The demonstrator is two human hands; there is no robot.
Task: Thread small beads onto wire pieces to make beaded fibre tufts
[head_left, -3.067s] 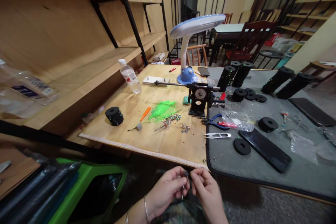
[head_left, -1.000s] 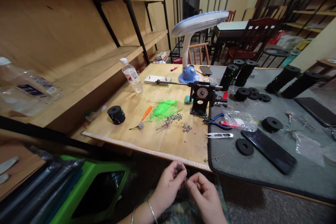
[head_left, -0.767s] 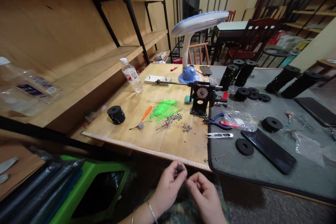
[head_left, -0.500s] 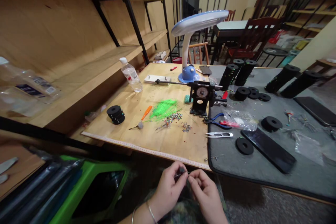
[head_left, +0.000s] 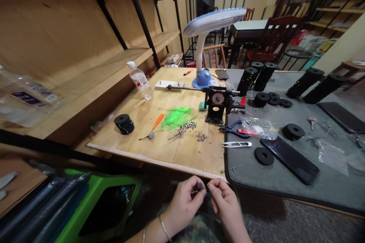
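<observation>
My left hand (head_left: pixel 188 202) is closed, thumb and fingers pinching a small dark grey piece (head_left: pixel 200 186) just off the table's front edge. Close beside it, my right hand (head_left: pixel 224 199) is pinched too, its fingertips a short gap from the grey piece. Whatever lies in the right fingertips is too small to make out. On the wood beyond lie bright green strands (head_left: pixel 177 117), a heap of multicoloured beads (head_left: pixel 186 126), small metal bits (head_left: pixel 201 137) and an orange-handled tool (head_left: pixel 157 121).
A black winding device with a dial (head_left: pixel 217 104) stands mid-table before a blue-white lamp (head_left: pixel 203 78). On the grey mat (head_left: pixel 242 169) lie white snips (head_left: pixel 237 144), blue pliers (head_left: pixel 236 128), a phone (head_left: pixel 289 160) and black foam spools (head_left: pixel 264 156). A bottle (head_left: pixel 141 81) stands at left.
My hands have drawn slightly apart, the right one shifting a little to the right. The grey piece shows more clearly in my left fingers. The view has shifted slightly.
</observation>
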